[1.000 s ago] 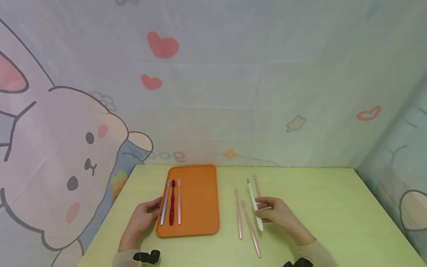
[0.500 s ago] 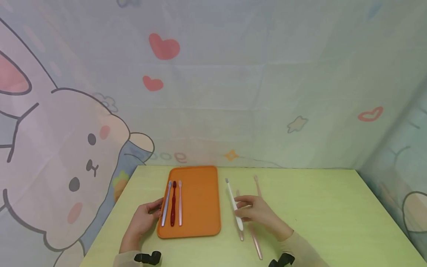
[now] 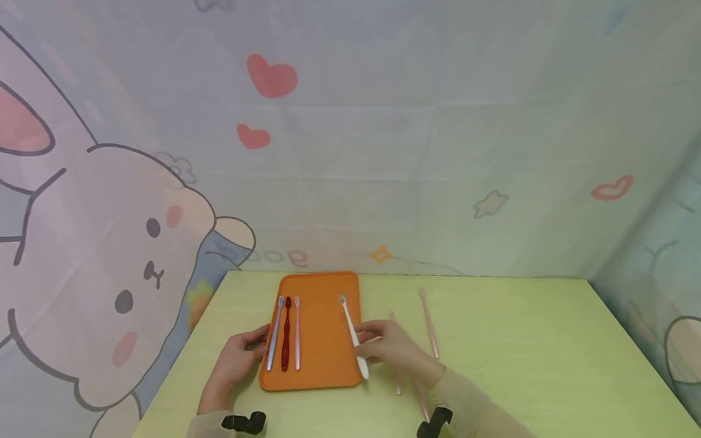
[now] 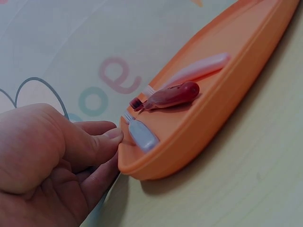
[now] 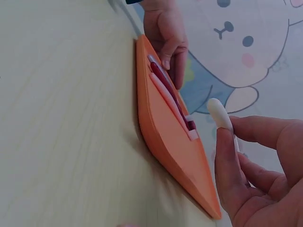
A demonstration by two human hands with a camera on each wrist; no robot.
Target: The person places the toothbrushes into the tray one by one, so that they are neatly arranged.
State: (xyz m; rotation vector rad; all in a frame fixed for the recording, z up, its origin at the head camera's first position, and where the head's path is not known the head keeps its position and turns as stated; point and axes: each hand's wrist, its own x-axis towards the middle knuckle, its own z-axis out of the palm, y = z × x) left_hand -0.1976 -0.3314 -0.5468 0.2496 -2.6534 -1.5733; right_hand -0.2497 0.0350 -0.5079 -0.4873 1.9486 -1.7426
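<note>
My right hand [image 3: 391,350] pinches a white toothbrush [image 3: 353,328] between thumb and fingers, bristle end pointing away, over the right rim of the orange tray [image 3: 325,340]. In the right wrist view its rounded handle end [image 5: 218,113] sticks up from the fingertips. My left hand [image 3: 235,362] grips the tray's left edge, thumb at the rim, as the left wrist view shows. Side by side in the tray's left part lie a light blue toothbrush [image 3: 275,340], a dark red toothbrush [image 3: 286,337] and a pink toothbrush [image 3: 297,340].
Right of the tray, a pale pink toothbrush [image 3: 429,325] lies on the light green table [image 3: 520,340]. Two more pink toothbrushes, one with its handle [image 3: 398,383] showing, are partly covered by my right hand and forearm. A printed cloth [image 3: 438,152] hangs behind the table.
My right hand has carried the white toothbrush leftward from among the pink toothbrushes to above the tray's right edge. The left hand stays on the tray.
</note>
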